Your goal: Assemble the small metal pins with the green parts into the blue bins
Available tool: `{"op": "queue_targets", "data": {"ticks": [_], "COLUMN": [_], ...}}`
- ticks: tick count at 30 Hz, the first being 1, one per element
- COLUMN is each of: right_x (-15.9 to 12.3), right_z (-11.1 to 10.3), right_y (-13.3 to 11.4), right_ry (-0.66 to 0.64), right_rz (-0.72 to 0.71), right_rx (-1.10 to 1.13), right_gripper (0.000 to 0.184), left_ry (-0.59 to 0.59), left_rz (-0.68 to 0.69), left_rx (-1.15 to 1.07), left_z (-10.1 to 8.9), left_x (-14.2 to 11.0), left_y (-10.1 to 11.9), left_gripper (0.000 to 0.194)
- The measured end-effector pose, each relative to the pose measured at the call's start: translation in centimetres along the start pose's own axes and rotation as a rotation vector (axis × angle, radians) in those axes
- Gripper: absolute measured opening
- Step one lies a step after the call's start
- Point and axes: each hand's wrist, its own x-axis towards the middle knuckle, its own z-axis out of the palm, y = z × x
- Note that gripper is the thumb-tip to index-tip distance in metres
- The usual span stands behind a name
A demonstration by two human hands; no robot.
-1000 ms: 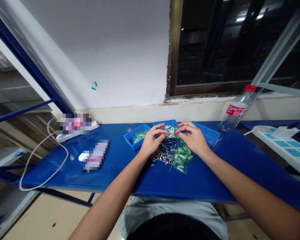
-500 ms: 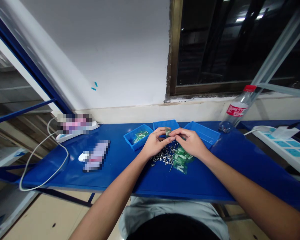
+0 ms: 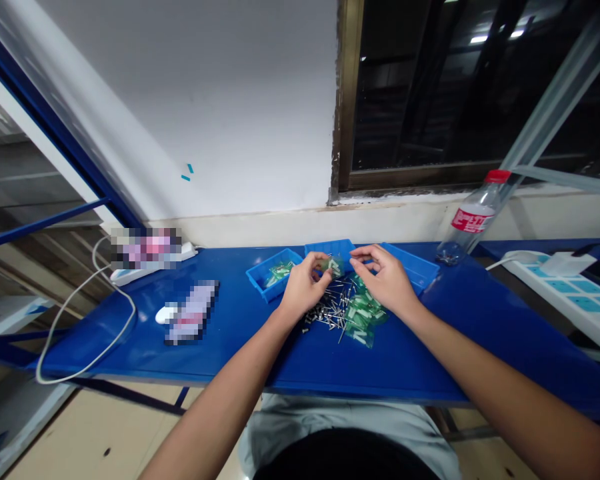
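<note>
My left hand [image 3: 305,283] is closed, with thumb and fingers pinching a small clear plastic bag [image 3: 335,267] that holds pale green pieces. To its right, my right hand [image 3: 383,275] has curled fingers, thumb and index a little apart; its fingertips are just off the bag's edge. Below both hands lies a loose pile of shiny metal pins resembling rivets [image 3: 330,312]. Against that pile, on the right, rests a heap of small greenish bags [image 3: 363,317] with pale pieces inside. More such bags [image 3: 280,272] are in the left blue tray [image 3: 267,293].
Behind my hands stand a middle blue tray [image 3: 330,247] and a right blue tray [image 3: 415,267]. A bottle with a red cap [image 3: 467,223] is at the back right, near a power strip [image 3: 565,293]. Leftward lie a white mouse-like object [image 3: 166,315], a blurred-out item [image 3: 194,313] and a cable [image 3: 43,353].
My hands came together over the small bag, then parted again. The bag now sits in my left hand, and my right fingers have drawn back slightly to the right.
</note>
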Motion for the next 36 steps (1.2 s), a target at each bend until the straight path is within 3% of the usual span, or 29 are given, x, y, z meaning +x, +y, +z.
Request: {"op": "queue_targets", "data": {"ticks": [3,7,13,18,24,27,30,36], "right_x": [0.0,0.0,-0.1,-0.2,-0.2,-0.3,-0.3,-0.4], "right_z": [-0.1,-0.1,-0.1,-0.2,-0.3,-0.3,-0.2,0.3], "right_y": [0.2,0.2,-0.2,-0.2,0.0,0.3,0.7,2.2], "right_ry": [0.022,0.012,-0.016,-0.019,-0.06,-0.149,-0.277,-0.474], "right_rz": [-0.032,-0.079,-0.132,-0.138,-0.159,-0.183,-0.227,-0.268], "right_rx": [-0.035,-0.084,-0.14,-0.18,-0.239,-0.294,-0.349,-0.485], "right_gripper": [0.021,0.018,0.014,0.014,0.012,0.011,0.009,0.01], "left_ry": [-0.018,-0.053,0.07,0.175,0.168,0.1,0.025,0.095], "left_rz": [0.126,0.301,0.377,0.35,0.212,0.063,-0.04,0.014], "left_rx": [0.216,0.32,0.414,0.56,0.857,0.986,1.06,1.044], "left_z": [-0.5,-1.0,-1.8,-2.7,-4.1,-4.4,-4.3,-4.0], "left_x": [-0.1,-0.2,0.1,0.3,0.4,0.4,0.4,0.3], "left_y": [0.7,0.9,0.3,0.0,0.0,-0.1,-0.3,0.2], "left_gripper": [0.02,0.024,0.033,0.028,0.023,0.02,0.034,0.047]}}
